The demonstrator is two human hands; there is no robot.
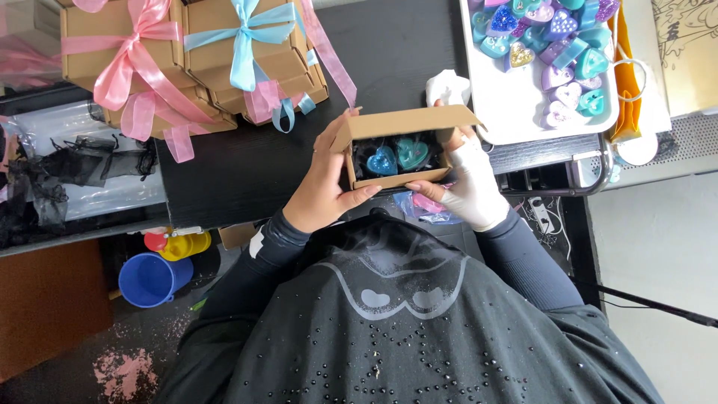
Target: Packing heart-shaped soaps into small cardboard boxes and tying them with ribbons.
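Between both hands, one open box (400, 150); two hearts (397, 157).

An open brown cardboard box (400, 146) with black lining sits gripped between both hands at centre, while behind it on the dark table closed brown boxes (191, 63) stack up, tied in pink and blue ribbon.

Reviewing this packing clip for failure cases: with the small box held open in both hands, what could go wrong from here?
1. The small kraft box is held off the table between the left hand and right hand; a slack grip could tip it and spill the blue heart and teal heart.
2. Its open lid flap could crease if pushed shut unevenly.
3. The white tray of hearts sits close by the right hand; an elbow might knock it.
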